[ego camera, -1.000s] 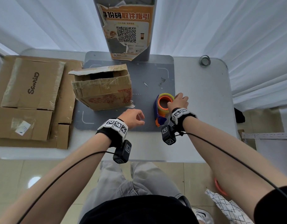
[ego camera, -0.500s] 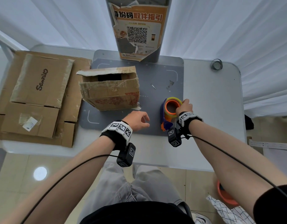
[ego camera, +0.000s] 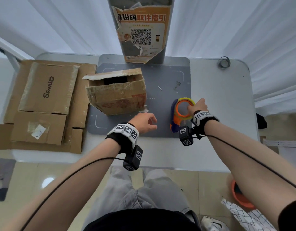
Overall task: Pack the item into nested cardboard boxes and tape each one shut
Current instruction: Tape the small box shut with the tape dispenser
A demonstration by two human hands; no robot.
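A worn cardboard box [ego camera: 117, 95] stands on the grey mat [ego camera: 169, 80], its top flaps partly apart with a dark gap showing inside. To its right lies a tape dispenser [ego camera: 180, 114] with an orange and yellow roll and a blue frame. My right hand [ego camera: 198, 106] rests on the roll's right side, fingers curled over its rim. My left hand [ego camera: 144, 122] hovers just in front of the box's near right corner, fingers loosely curled, holding nothing. What is in the box is hidden.
Flattened cardboard boxes [ego camera: 44, 104] lie stacked on the table's left side. A grey post with an orange QR poster [ego camera: 142, 30] stands at the back of the mat. A small tape ring [ego camera: 224, 62] sits at the far right corner. White curtains surround the table [ego camera: 227, 139].
The view has shifted slightly. My right hand has closed further over the tape roll. My left hand stays in front of the box.
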